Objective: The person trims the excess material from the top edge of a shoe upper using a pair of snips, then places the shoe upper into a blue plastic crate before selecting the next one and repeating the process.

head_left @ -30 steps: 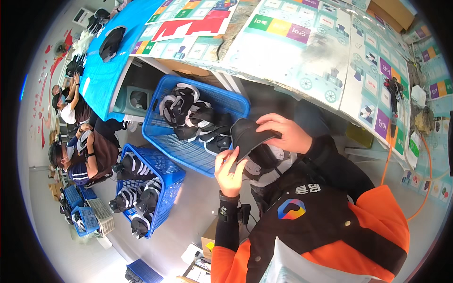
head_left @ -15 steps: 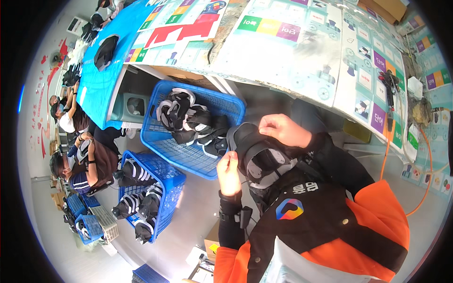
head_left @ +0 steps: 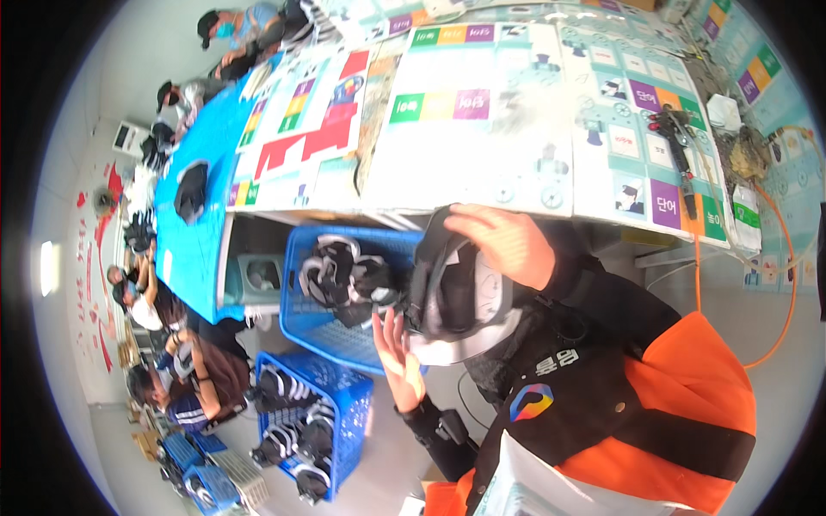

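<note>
A black piece that looks like a cap (head_left: 460, 297) is held up in front of my chest, its hollow side with grey and white lining in view. My right hand (head_left: 508, 245) lies over its upper right edge, fingers stretched along the rim; the thumb side is hidden. At the lower left, my left hand (head_left: 398, 357) has its fingers spread beside the white edge; whether it touches is hard to tell. Behind the cap, a blue basket (head_left: 323, 344) holds several similar black-and-white caps (head_left: 334, 273).
Another blue basket (head_left: 348, 430) with several caps stands to the left. Ahead is a paper-covered table (head_left: 482, 172) with a black tool (head_left: 680, 155) and orange hose (head_left: 699, 284). A black cap (head_left: 191, 191) rests on the blue cover (head_left: 194, 258). Co-workers (head_left: 185, 378) sit at left.
The cap has been turned and raised, showing more of its white lining. My right fingers have straightened over its edge; my left fingers have spread from a pinch. The view has shifted.
</note>
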`<action>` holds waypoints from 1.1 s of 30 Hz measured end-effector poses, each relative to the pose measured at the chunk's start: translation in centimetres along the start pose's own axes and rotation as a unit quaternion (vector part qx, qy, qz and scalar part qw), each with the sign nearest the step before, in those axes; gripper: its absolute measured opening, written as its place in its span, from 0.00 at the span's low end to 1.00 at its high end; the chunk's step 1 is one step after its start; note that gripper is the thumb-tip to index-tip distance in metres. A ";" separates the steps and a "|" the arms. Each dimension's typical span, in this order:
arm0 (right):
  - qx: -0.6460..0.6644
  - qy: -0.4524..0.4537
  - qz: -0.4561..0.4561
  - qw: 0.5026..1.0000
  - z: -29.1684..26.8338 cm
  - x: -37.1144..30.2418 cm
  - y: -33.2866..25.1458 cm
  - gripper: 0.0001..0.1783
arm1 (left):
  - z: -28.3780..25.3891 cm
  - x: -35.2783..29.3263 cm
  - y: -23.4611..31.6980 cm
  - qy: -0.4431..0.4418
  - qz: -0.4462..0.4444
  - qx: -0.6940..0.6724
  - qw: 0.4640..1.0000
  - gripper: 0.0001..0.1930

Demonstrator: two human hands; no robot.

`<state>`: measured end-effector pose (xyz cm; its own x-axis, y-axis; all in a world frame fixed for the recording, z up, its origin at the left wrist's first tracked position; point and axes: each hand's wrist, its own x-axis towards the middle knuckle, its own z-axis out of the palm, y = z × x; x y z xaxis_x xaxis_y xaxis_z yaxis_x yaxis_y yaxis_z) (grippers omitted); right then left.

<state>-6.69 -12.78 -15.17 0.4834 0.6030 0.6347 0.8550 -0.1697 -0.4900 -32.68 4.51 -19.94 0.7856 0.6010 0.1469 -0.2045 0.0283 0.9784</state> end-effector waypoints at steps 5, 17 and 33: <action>0.141 0.126 0.152 0.970 -2.1 1.2 0.4 0.21 | 2.7 2.9 2.1 0.122 -0.009 0.011 0.992 0.26; -0.468 0.073 0.443 0.761 -21.5 -7.3 23.1 0.22 | 19.4 20.9 15.4 -0.093 0.334 0.434 0.831 0.12; -0.061 0.131 0.423 0.894 -20.9 -3.3 13.6 0.13 | 28.7 26.1 14.4 -0.247 0.326 0.524 0.747 0.28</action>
<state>7.23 -33.37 -11.43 0.9810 0.0166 0.1934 0.1679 -0.5723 -0.8026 1.57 -2.30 2.18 0.8908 -0.1609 0.4249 -0.2714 -0.9384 0.2137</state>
